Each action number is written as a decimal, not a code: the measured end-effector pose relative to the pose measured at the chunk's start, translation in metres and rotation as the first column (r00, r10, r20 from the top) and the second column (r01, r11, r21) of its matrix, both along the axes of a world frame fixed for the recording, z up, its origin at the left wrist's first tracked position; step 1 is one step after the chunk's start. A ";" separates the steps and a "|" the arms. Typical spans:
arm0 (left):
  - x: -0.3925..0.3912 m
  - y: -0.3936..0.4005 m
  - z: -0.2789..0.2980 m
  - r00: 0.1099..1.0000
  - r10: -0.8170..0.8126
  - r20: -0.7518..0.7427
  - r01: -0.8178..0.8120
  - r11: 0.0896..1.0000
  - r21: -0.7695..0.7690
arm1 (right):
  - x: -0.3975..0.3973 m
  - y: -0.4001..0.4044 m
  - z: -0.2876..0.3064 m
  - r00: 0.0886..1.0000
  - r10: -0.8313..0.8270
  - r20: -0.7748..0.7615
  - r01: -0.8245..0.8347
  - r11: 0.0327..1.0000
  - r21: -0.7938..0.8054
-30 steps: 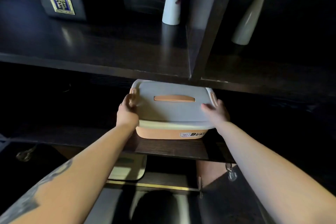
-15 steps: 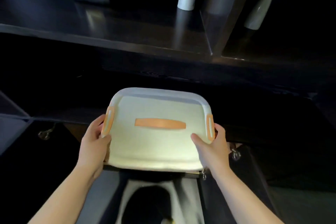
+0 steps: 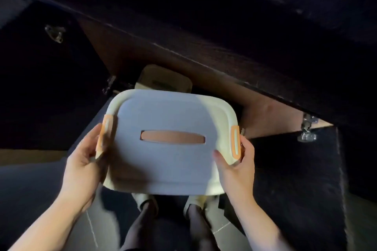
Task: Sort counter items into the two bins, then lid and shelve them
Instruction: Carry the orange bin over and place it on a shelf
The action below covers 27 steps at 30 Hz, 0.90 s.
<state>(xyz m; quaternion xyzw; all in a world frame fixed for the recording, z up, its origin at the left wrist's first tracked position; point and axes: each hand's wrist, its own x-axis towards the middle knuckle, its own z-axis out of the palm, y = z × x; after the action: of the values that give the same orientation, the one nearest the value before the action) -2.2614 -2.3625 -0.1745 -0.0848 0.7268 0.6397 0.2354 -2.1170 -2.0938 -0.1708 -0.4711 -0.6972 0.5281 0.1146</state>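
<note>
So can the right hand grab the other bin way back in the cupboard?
Probably not right now. The right hand and left hand both grip the lidded bin, which sits right in front of the other bin.

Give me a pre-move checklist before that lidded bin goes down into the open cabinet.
1. Left hand grips the bin's side clip: ok.
2. Right hand grips the opposite clip: ok.
3. Lid seated on the bin: looks flush, clips cannot tell.
4. Cabinet door swung clear: ok.
5. Other bin already inside, behind: space in front cannot tell.
6. Feet directly under the bin: not ok if it slips.
</note>
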 end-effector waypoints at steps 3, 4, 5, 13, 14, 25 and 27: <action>0.006 0.029 -0.046 0.999 -0.002 0.033 0.006 0.995 -0.104 | 0.001 0.019 -0.055 0.996 0.009 0.093 -0.006 0.999 -0.039; 0.007 0.040 -0.066 0.999 -0.030 0.034 0.034 0.991 -0.130 | 0.002 0.028 -0.075 0.992 0.011 0.125 -0.005 0.999 -0.050; 0.007 0.050 -0.089 0.998 -0.063 0.030 0.067 0.981 -0.181 | 0.003 0.038 -0.096 0.989 0.011 0.150 -0.002 0.998 -0.056; -0.009 0.161 -0.249 0.980 -0.177 0.089 0.196 0.937 -0.290 | -0.018 0.141 -0.243 0.925 -0.061 0.376 0.108 0.989 -0.104; -0.011 0.175 -0.265 0.976 -0.208 0.067 0.218 0.936 -0.275 | -0.022 0.155 -0.257 0.919 -0.084 0.385 0.133 0.986 -0.104; -0.053 0.309 -0.396 0.692 -0.710 0.131 0.709 0.633 -0.311 | -0.048 0.269 -0.373 0.871 0.012 0.491 0.063 0.989 -0.135; -0.054 0.319 -0.414 0.605 -0.791 0.093 0.742 0.517 -0.427 | -0.045 0.272 -0.392 0.860 0.077 0.504 0.072 0.960 -0.269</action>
<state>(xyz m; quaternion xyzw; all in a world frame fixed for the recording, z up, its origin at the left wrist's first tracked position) -2.3156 -2.0438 -0.5885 0.2319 0.8211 0.2992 0.4272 -2.1625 -1.8215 -0.5631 -0.6044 -0.6218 0.4774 -0.1419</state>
